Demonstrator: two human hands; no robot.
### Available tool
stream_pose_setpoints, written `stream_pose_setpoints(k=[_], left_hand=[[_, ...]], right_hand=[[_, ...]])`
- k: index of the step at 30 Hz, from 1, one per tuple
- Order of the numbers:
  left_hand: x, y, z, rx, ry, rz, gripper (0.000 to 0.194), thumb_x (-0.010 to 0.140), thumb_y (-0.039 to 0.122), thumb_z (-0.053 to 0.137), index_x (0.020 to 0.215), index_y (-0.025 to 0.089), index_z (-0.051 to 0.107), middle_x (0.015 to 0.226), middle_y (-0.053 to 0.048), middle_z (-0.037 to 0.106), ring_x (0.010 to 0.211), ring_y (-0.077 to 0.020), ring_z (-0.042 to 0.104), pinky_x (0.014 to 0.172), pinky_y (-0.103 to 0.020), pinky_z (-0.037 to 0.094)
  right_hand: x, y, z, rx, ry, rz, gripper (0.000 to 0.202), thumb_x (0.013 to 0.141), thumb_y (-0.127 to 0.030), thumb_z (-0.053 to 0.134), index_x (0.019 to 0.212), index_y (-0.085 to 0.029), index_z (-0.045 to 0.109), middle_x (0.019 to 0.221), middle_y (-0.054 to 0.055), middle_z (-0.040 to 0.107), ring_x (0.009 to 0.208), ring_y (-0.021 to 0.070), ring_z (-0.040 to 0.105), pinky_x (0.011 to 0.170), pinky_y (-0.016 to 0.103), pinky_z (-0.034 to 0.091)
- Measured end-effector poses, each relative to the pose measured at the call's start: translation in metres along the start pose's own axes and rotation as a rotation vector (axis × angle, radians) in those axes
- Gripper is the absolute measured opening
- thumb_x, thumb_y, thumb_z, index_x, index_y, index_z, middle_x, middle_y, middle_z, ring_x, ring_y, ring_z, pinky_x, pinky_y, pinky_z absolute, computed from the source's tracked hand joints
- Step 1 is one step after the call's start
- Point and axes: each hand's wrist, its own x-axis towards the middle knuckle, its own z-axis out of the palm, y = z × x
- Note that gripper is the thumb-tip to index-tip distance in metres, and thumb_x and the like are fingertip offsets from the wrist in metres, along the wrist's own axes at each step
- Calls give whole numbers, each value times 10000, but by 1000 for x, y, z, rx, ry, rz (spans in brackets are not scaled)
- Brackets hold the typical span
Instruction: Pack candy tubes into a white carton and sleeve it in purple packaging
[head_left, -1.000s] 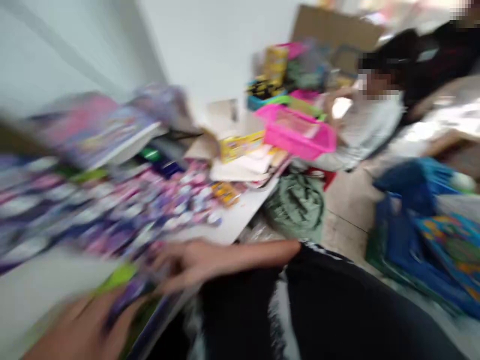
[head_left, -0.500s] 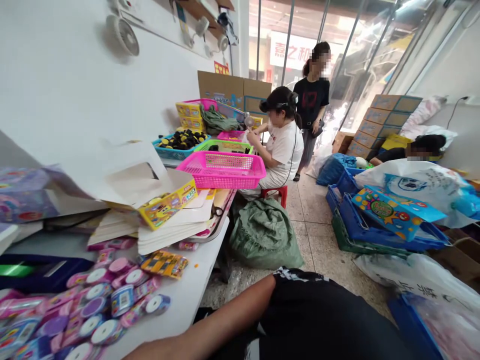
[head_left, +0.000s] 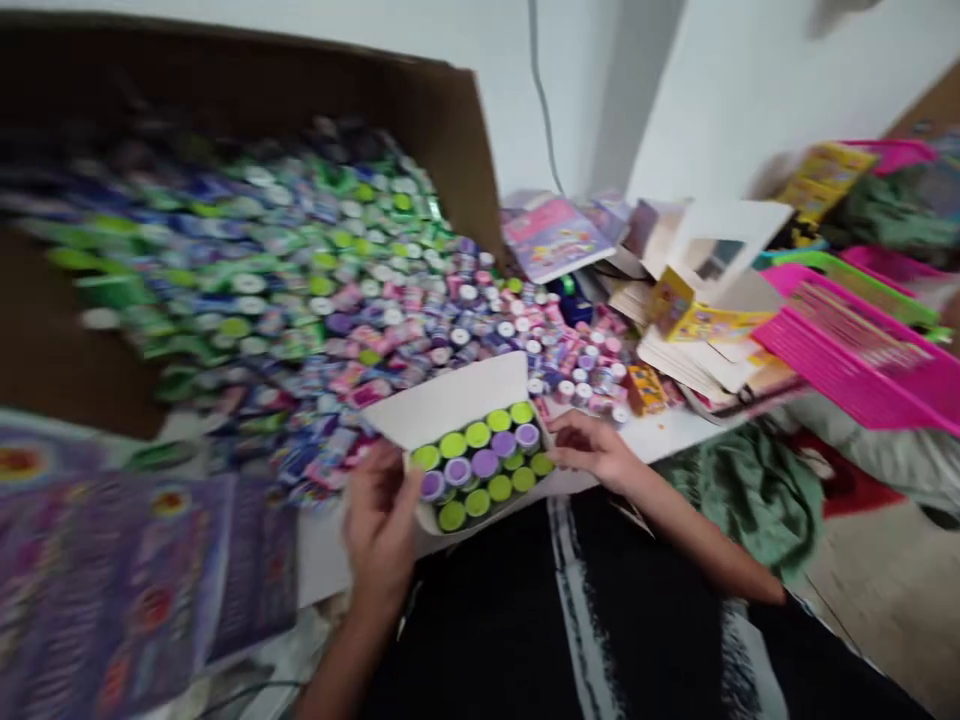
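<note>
Holding a small white carton (head_left: 450, 402) between them, both hands are at its two short ends, near the front edge of the white table (head_left: 667, 434) and above the lap in black clothing (head_left: 637, 600). The left hand (head_left: 381, 515) is closed around the left end, with the thumb on the near side. The right hand (head_left: 596, 450) has its fingers bent against the right end, in a narrow grip. Whether the carton also rests on the table, I cannot tell.

Its flap stands raised at the far side, and inside are upright tubs in rows: purple caps (head_left: 485, 463) run between two rows of lime-green caps (head_left: 499, 488).

Behind the carton spreads a large heap of small tubs (head_left: 322, 290), with green, pink, purple and white parts, partly blurred. It comes out from a brown cardboard box (head_left: 457, 150) lying open toward the person. At the left are purple printed boxes (head_left: 150, 590). To the right of the heap lie an orange packet (head_left: 645, 390) and an open yellow box (head_left: 709, 315), beside a pink plastic basket (head_left: 862, 350). Lower, next to the table, is a green sack (head_left: 757, 500).
</note>
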Motion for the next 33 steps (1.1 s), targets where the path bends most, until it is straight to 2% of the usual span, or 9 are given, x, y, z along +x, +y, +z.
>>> stream_pose_setpoints(k=[4, 8, 10, 13, 18, 20, 24, 28, 33], left_hand=[[6, -12, 13, -158, 19, -142, 524, 919, 671, 664, 1195, 226, 684, 1147, -78, 770, 1050, -260, 729, 956, -391, 608], [12, -17, 16, -183, 67, -139, 570, 945, 711, 604, 1194, 207, 697, 1172, -103, 791, 1063, -257, 742, 937, -372, 603], [16, -16, 12, -249, 154, -141, 540, 967, 680, 588, 1157, 187, 701, 1150, -117, 799, 1023, -258, 756, 908, -377, 610], [26, -10, 1, -193, 273, -107, 395, 945, 545, 678, 1053, 167, 721, 1002, -72, 792, 888, -230, 739, 856, -364, 597], [39, -6, -19, 194, 382, 88, 312, 888, 497, 726, 928, 190, 764, 802, -5, 708, 737, -190, 646, 756, -347, 527], [39, -8, -21, 225, 416, 129, 304, 860, 503, 735, 833, 201, 743, 721, 12, 654, 667, -176, 601, 723, -345, 493], [34, -6, -13, 194, 383, 110, 288, 844, 475, 753, 759, 204, 712, 690, 12, 615, 647, -170, 564, 663, -327, 467], [30, 0, -7, 144, 355, 158, 264, 859, 455, 755, 761, 214, 708, 714, 5, 645, 680, -187, 603, 651, -324, 490], [28, -11, -12, 148, 361, 176, 228, 837, 431, 787, 795, 213, 738, 717, 15, 667, 641, -177, 584, 702, -350, 481]], right_hand=[[9, -20, -21, -219, 9, -96, 437, 849, -596, 822, 974, -194, 704, 795, 6, 665, 664, 159, 599, 619, 278, 483], [56, -46, -54, -660, 278, -195, 235, 953, -409, 685, 938, -176, 712, 857, 53, 729, 751, 192, 661, 730, 311, 529], [89, -60, -68, -1075, 311, -116, 177, 973, -270, 638, 1027, -145, 751, 1009, 112, 774, 926, 233, 715, 860, 337, 543], [132, -78, -80, -1466, 184, 76, 332, 1005, -149, 576, 1288, -106, 745, 1287, 192, 752, 1184, 284, 713, 995, 345, 527], [171, -83, -95, -1554, 39, 249, 388, 921, -67, 680, 1298, -34, 766, 1270, 265, 753, 1198, 351, 729, 995, 348, 542], [177, -80, -100, -1562, -22, 292, 415, 865, -79, 789, 1278, -32, 778, 1245, 255, 763, 1195, 359, 731, 996, 339, 545], [186, -78, -102, -1537, -98, 310, 752, 712, -205, 999, 1398, -81, 717, 1359, 202, 732, 1235, 327, 713, 987, 296, 542], [189, -86, -100, -1486, -81, 307, 570, 842, -302, 904, 1311, -27, 737, 1326, 164, 740, 1192, 236, 717, 962, 248, 509], [180, -89, -114, -1446, 6, 357, 291, 918, -216, 785, 1081, 26, 790, 1223, 220, 760, 1196, 256, 725, 1000, 287, 508]])
